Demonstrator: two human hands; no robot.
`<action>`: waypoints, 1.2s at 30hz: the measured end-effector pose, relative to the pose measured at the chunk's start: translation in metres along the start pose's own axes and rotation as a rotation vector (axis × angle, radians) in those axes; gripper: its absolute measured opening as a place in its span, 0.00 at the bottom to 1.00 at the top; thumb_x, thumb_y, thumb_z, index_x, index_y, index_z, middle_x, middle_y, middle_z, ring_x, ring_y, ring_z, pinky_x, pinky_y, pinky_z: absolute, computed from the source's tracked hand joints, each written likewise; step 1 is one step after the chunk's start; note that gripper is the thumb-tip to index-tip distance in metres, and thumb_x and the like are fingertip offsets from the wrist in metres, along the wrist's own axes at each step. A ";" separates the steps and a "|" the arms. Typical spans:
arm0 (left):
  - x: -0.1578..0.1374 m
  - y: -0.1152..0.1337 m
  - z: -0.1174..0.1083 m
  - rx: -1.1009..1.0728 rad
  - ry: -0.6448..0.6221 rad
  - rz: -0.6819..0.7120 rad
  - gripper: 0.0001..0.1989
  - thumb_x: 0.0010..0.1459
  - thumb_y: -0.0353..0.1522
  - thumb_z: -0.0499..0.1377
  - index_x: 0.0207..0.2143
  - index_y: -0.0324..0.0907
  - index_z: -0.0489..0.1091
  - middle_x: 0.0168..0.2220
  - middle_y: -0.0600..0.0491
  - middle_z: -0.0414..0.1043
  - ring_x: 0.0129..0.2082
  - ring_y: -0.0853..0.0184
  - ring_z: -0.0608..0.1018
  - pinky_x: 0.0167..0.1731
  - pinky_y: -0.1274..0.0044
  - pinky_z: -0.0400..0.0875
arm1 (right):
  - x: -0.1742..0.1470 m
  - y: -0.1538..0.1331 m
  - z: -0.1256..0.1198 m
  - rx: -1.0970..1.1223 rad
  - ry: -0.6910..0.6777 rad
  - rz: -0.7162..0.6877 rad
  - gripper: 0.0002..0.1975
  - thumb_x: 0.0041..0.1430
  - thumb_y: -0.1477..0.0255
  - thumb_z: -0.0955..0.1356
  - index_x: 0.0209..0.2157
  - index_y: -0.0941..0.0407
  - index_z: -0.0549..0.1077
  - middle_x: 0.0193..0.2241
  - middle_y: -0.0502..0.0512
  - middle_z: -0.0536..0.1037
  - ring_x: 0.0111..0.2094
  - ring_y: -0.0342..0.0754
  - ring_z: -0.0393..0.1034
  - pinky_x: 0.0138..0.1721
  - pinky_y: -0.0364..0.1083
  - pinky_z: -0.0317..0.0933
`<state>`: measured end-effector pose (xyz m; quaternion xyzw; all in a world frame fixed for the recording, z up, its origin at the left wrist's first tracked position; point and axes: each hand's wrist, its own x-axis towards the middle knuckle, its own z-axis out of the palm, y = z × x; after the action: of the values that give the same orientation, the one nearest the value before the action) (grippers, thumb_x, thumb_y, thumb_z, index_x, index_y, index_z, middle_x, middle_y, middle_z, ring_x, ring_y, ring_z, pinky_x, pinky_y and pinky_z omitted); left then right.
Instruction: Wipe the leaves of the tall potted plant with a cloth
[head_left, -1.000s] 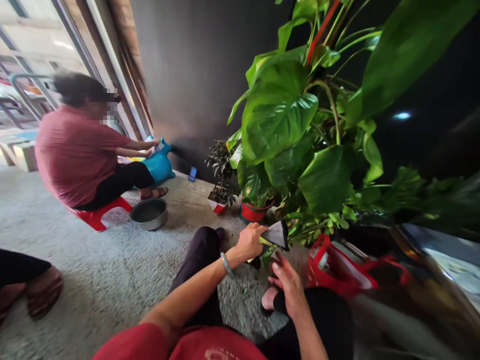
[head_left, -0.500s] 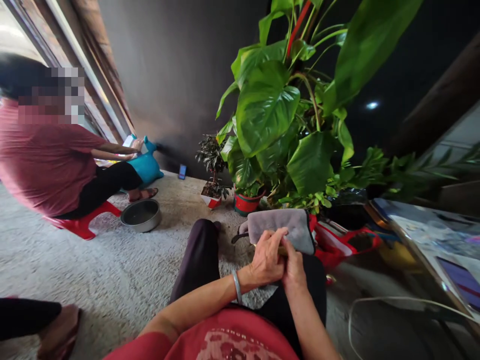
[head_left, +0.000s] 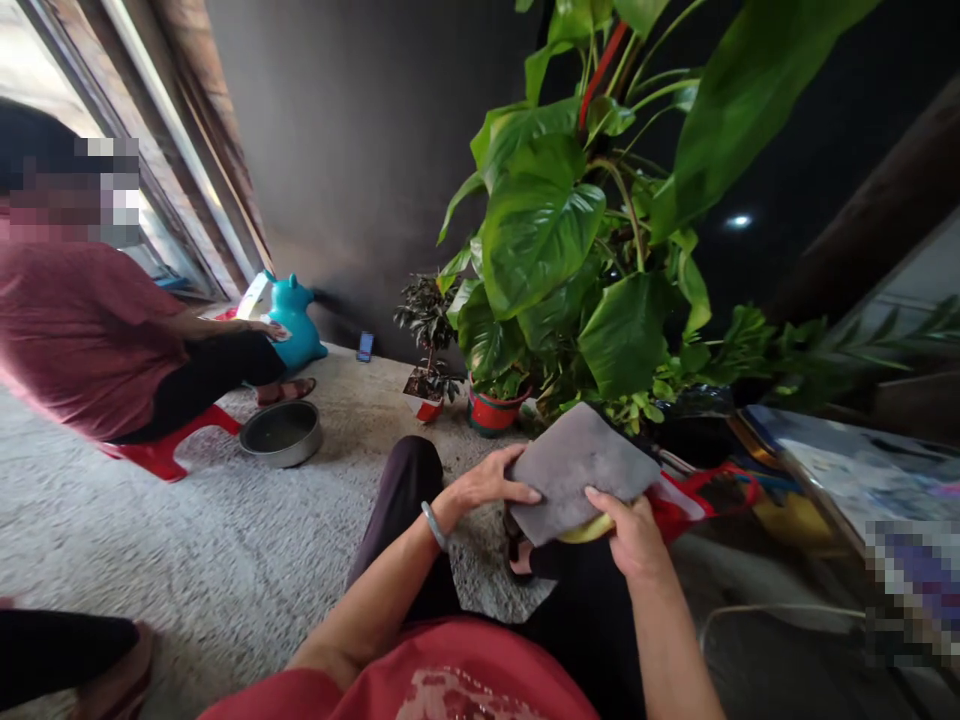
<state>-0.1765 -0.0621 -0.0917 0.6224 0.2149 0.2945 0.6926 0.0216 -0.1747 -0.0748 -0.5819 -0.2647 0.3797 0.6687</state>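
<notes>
Holding the grey cloth [head_left: 581, 465] in front of the red shirt [head_left: 457, 665], pinched at its left edge by the left hand [head_left: 486, 482], at its lower right by the right hand [head_left: 637, 532]. Best to pull evenly, squaring edges with the yellow layer [head_left: 589, 531] beneath.

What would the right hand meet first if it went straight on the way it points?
The right hand would first meet the flat grey fabric cloth it holds; beyond, perhaps large glossy green leaves, though depth is unclear.
</notes>
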 end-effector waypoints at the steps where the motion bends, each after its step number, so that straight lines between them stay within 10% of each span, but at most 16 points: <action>1: -0.002 -0.004 -0.003 -0.137 -0.104 -0.083 0.39 0.38 0.36 0.76 0.55 0.40 0.73 0.49 0.46 0.78 0.50 0.52 0.78 0.50 0.66 0.72 | 0.001 -0.004 0.002 -0.007 -0.057 0.047 0.22 0.34 0.66 0.82 0.34 0.56 0.80 0.32 0.55 0.85 0.36 0.57 0.80 0.40 0.52 0.73; 4: -0.006 -0.015 -0.001 -0.472 -0.136 -0.213 0.36 0.32 0.35 0.76 0.48 0.38 0.76 0.41 0.46 0.81 0.39 0.55 0.81 0.41 0.69 0.74 | 0.002 -0.013 0.016 0.004 -0.156 0.127 0.25 0.31 0.66 0.83 0.35 0.56 0.80 0.30 0.53 0.84 0.33 0.55 0.79 0.37 0.50 0.71; 11: 0.002 -0.016 0.012 -0.705 0.253 -0.174 0.28 0.29 0.31 0.76 0.37 0.34 0.78 0.33 0.47 0.81 0.33 0.59 0.80 0.41 0.68 0.74 | 0.002 0.005 0.041 0.070 -0.116 0.142 0.30 0.35 0.60 0.82 0.43 0.53 0.79 0.38 0.54 0.85 0.38 0.55 0.78 0.42 0.52 0.70; 36: 0.018 -0.049 0.037 -0.604 0.460 -0.073 0.33 0.37 0.46 0.78 0.42 0.38 0.76 0.38 0.48 0.80 0.40 0.60 0.79 0.42 0.72 0.74 | -0.001 0.047 0.054 -0.021 0.028 0.123 0.28 0.37 0.58 0.81 0.40 0.57 0.81 0.37 0.57 0.85 0.43 0.60 0.80 0.47 0.54 0.73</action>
<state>-0.1317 -0.0792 -0.1345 0.2999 0.2901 0.4518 0.7885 -0.0309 -0.1429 -0.1107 -0.6092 -0.2229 0.4093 0.6416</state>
